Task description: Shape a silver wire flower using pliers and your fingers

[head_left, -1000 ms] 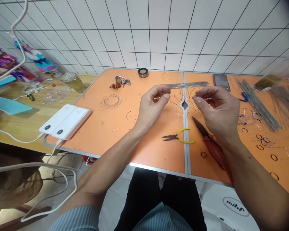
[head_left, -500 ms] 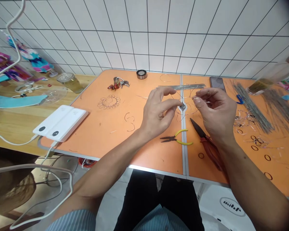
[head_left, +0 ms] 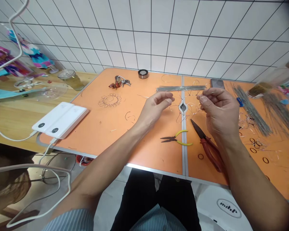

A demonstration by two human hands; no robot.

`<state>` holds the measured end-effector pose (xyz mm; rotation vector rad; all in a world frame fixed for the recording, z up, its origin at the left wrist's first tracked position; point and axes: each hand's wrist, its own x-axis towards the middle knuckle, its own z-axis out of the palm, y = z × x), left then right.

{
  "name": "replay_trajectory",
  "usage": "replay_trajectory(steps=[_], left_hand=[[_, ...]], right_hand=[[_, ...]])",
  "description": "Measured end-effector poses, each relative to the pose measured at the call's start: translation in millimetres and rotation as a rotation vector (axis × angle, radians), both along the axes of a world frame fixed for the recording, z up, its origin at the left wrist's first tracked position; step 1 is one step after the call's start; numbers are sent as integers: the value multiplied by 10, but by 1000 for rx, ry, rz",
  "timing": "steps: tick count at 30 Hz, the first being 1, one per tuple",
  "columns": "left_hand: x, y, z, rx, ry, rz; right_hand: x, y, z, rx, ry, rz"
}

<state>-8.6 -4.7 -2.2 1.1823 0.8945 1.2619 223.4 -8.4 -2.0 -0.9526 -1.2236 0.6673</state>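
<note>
My right hand [head_left: 220, 110] is closed in a pinch on a thin wire [head_left: 214, 92], whose fine loops are hard to follow. Across from it, my left hand [head_left: 155, 107] has its thumb and curled fingers drawn together. Whatever lies between those fingertips is too fine to make out. Loose bent wires lie on the table between and below the hands. Behind them rests a bundle of straight wires [head_left: 180, 88]. Small yellow-handled pliers [head_left: 175, 138] lie below my left hand, and larger red-handled pliers [head_left: 208, 146] lie beside my right wrist.
A looped wire ring [head_left: 110, 100], keys [head_left: 120, 82] and a tape roll [head_left: 143, 74] are on the orange table's left half. More wire bundles [head_left: 252, 110] and small dark rings [head_left: 265, 160] occupy the right. A white power bank [head_left: 65, 118] sits at the left edge.
My left hand's spread fingers have drawn together, and the hand has shifted slightly left. My right hand has moved a little right, still pinching the wire.
</note>
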Motion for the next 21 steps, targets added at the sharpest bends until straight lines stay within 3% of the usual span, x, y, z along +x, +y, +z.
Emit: replay_trajectory(steps=[4, 12, 21], left_hand=[[12, -7, 7, -41, -29, -30], [13, 7, 12, 21, -123, -50], [66, -26, 4, 12, -167, -198]], right_hand=[[-5, 3, 3, -8, 25, 6], [-9, -11, 27, -42, 57, 5], [-48, -11, 87, -128, 175, 64]])
